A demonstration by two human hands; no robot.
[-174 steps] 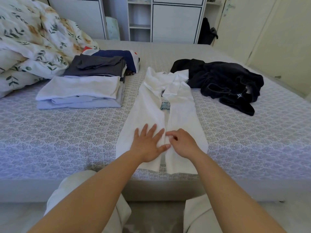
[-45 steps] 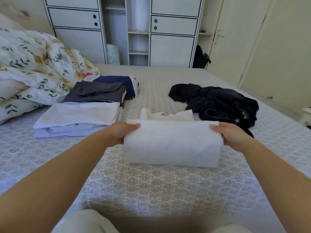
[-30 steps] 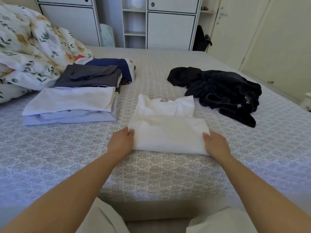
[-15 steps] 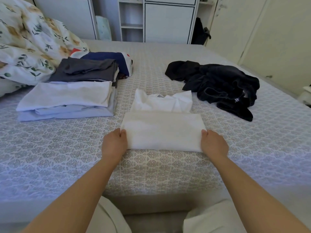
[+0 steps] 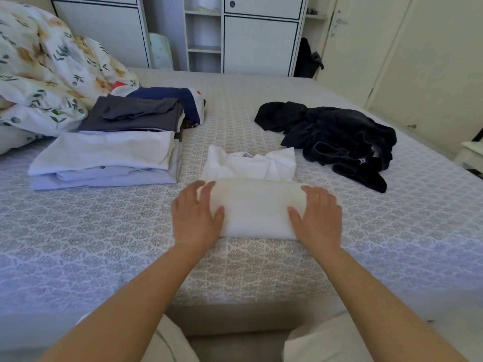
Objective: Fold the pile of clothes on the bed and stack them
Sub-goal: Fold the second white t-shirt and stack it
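Pressing flat on the white shirt (image 5: 254, 205), I have both hands open: left hand (image 5: 196, 215) on its left end, right hand (image 5: 317, 218) on its right end, fingers straight. It lies folded at the middle of the bed (image 5: 104, 244), its collar end poking out at 12 o'clock. At 10 o'clock sits the folded stack (image 5: 104, 158), with a grey piece (image 5: 133, 116) and a navy one (image 5: 172, 96) behind. At 2 o'clock lies the black heap (image 5: 337, 137), unfolded. The floral duvet (image 5: 44, 74) is bunched far left.
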